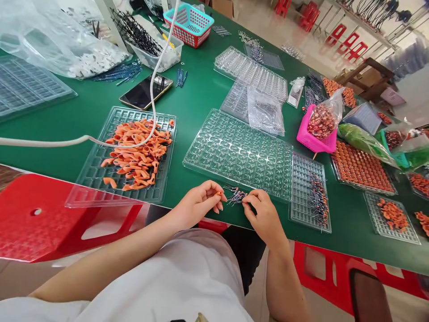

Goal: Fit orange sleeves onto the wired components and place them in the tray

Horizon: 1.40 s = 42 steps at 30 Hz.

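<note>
Thumb and fingertips of my left hand [203, 200] are pinched together on a small orange piece [220, 193], mostly covered by the fingers. Just to its right, a small heap of dark parts with thin wire legs [236, 196] lies on the green table near the front edge. My right hand [263, 214] has its thumb and index finger closed at the right side of this heap. What those fingertips hold, if anything, is hidden. Directly beyond both hands lies a large clear plastic tray with rows of moulded pockets [237, 152].
On the left, a clear tray [83, 179] carries piled orange curved pieces [137, 154], with a white cable [77, 141] across it. A phone [146, 91] lies behind. To the right are a tray of dark wired parts [308, 197] and a pink basket [306, 129].
</note>
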Tool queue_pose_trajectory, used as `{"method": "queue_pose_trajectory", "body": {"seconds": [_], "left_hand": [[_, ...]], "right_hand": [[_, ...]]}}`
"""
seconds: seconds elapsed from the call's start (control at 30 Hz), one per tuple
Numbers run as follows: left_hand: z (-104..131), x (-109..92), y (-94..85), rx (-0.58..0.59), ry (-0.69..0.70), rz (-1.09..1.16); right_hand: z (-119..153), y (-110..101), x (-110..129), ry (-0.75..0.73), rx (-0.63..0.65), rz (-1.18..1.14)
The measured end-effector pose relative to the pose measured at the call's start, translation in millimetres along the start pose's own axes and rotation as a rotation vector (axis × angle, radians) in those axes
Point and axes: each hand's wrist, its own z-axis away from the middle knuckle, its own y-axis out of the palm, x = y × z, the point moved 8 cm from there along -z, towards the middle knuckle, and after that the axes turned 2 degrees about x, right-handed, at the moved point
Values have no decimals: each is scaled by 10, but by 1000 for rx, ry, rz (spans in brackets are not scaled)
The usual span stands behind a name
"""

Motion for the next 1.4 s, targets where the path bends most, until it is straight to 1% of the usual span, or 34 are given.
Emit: {"method": "queue_pose_trajectory", "body": {"seconds": [0.2, 0.3, 0.4, 0.5, 0.57, 0.63, 0.73, 0.8, 0.87, 0.97, 1.03, 1.1, 1.27, 1.4], "left_hand": [[10, 7, -6, -36, -44, -58], [3, 13, 7, -26, -63, -64], [4, 6, 27, -2, -55, -74], [24, -4, 28, 3, -34, -115], [45, -6, 31, 6, -31, -140], [63, -25, 55, 25, -27, -185], [75, -107, 117, 63, -14, -306], [74, -169, 161, 90, -16, -375], [75, -204, 214, 144, -35, -418], [92, -207, 292, 256, -79, -454], [107, -210, 329, 320, -79, -484], [118, -219, 347, 357, -57, -524], [134, -206, 346, 351, -28, -587], [149, -187, 351, 324, -24, -580]], "right_hand": [[19, -19, -44, 53, 48, -66], [44, -28, -64, 63, 48, -72], [101, -91, -60, 55, -18, -46], [201, -205, 9, 36, -143, -28], [273, -253, 96, 20, -207, -70], [330, -254, 206, -4, -232, -154], [377, -200, 359, -35, -230, -293], [392, -164, 413, -28, -225, -350], [397, -134, 431, -6, -213, -367], [392, -95, 437, 8, -169, -355], [392, -82, 440, 1, -148, -349], [397, -78, 445, -10, -135, -346], [425, -84, 456, -34, -133, -353], [424, -63, 465, -49, -142, -355]]}}
